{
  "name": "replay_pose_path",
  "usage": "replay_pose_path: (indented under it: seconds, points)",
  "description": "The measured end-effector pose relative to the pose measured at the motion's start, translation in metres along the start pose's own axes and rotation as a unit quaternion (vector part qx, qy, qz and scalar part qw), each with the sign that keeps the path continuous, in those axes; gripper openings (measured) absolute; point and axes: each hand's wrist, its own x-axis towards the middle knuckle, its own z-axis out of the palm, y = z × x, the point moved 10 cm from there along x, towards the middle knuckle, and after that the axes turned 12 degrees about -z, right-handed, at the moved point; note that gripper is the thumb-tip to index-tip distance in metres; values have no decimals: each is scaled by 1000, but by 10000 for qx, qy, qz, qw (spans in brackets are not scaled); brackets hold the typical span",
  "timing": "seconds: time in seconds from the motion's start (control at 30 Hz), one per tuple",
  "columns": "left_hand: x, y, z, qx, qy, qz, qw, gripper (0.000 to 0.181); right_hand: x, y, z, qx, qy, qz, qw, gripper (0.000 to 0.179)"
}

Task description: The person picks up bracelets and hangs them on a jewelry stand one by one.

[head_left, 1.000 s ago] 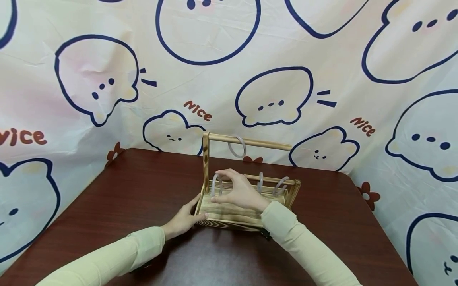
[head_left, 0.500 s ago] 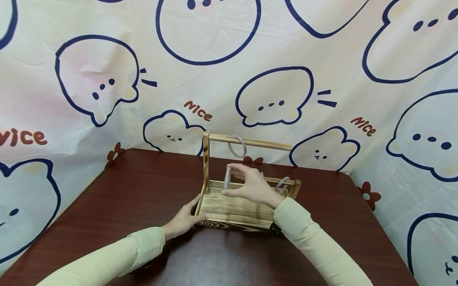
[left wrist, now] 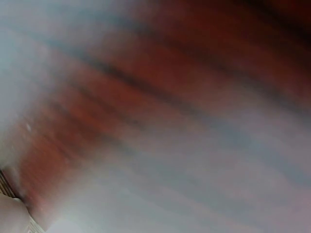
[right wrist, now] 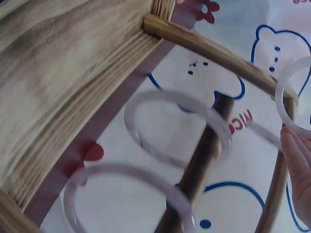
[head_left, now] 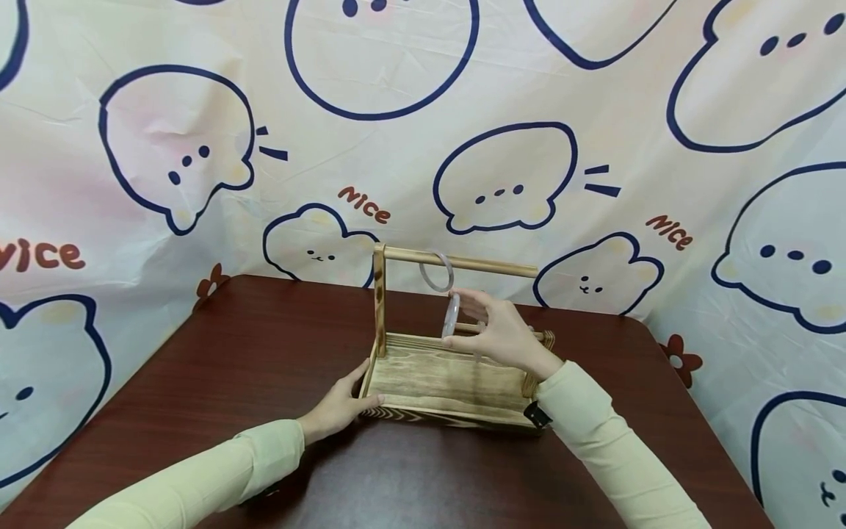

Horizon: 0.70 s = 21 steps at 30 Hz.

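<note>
My right hand (head_left: 499, 334) pinches a pale translucent bangle (head_left: 452, 316) between thumb and fingers, above the wooden display stand (head_left: 423, 378). At the stand's left end, my left hand (head_left: 337, 404) grips the base, thumb over the rim. Another bangle (head_left: 452, 273) hangs on the upper rod (head_left: 489, 266), just above the held one. In the right wrist view, the held bangle (right wrist: 279, 99) is at the right edge by my fingertips. Two more bangles (right wrist: 129, 114) hang around the lower rod (right wrist: 206, 145); in the head view my right hand mostly hides them.
The stand is on a dark red-brown table (head_left: 198, 367) with rounded far corners. A left upright (head_left: 380, 301) bears the upper rod, whose right end is free. Behind hangs a printed cartoon cloth (head_left: 396, 162). The left wrist view is mostly blurred.
My right hand has carried the bangle up and to the right, from near the left upright to just below the bangle on the upper rod. My left hand has stayed on the base.
</note>
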Motion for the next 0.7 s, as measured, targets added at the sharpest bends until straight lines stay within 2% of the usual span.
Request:
replay_pose_path:
  seconds: [0.1,0.3,0.7]
  points:
    - [0,-1,-1,-10,-3,-16,10000,80,-4,1,-11,9,50,9,10000,73]
    - [1,-1,0,-21,-26,5,10000,80,-14,7,-31,33,109,308,9995,76]
    - [1,0,0,22,-20,-12,10000,80,-39,33,-62,-350,142,816,9960,79]
